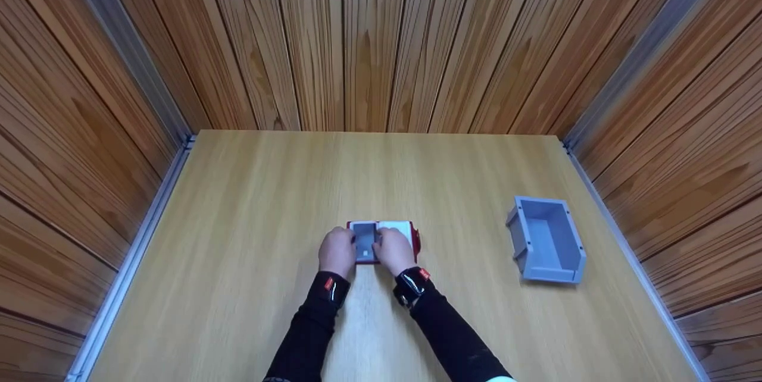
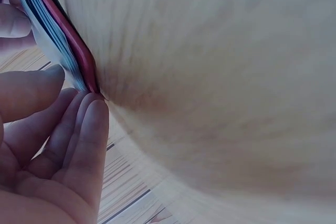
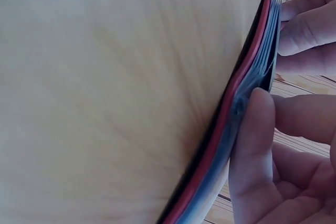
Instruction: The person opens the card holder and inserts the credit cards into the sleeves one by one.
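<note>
A red-covered card holder (image 1: 365,244) with clear plastic sleeves lies open on the table in the head view, a grey-blue leaf on its left side and a white one on its right. My left hand (image 1: 337,251) grips its left edge. In the left wrist view, the fingertips meet the corner of the red cover (image 2: 79,53) and the thumb lies over the sleeves. With thumb and forefinger, my right hand (image 1: 394,251) pinches the leaves near the middle. The right wrist view shows the stacked sleeves (image 3: 262,61) fanned slightly apart beside that thumb. A red tab sticks out on the right.
A grey-blue plastic bin (image 1: 547,274) stands on the right part of the wooden table (image 1: 256,203). Wood-panelled walls (image 1: 366,43) rise behind and at both sides, with metal rails (image 1: 134,269) along the table's side edges.
</note>
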A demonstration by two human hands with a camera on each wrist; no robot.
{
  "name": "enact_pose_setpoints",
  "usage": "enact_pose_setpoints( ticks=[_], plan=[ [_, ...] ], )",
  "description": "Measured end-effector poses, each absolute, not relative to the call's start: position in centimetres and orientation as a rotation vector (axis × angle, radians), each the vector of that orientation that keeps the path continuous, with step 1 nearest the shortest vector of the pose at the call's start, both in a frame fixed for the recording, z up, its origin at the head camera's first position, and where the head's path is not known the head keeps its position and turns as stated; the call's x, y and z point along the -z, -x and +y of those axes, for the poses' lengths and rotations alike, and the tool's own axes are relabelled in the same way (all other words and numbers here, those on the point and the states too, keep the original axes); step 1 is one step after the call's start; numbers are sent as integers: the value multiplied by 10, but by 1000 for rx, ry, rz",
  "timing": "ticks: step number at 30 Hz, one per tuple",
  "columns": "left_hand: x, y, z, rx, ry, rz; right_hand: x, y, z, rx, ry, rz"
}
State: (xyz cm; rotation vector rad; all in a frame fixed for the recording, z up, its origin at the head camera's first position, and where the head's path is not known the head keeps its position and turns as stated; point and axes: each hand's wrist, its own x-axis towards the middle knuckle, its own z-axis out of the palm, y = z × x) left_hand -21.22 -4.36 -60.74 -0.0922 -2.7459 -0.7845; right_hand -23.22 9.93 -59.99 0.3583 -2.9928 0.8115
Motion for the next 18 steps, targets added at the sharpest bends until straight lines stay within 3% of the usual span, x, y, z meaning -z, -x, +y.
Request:
enact_pose_setpoints(
  ticks=[18],
  plan=[
    [605,213,-42,791,71,-2793,600,230,100,-722,-440,-3033]
  ],
)
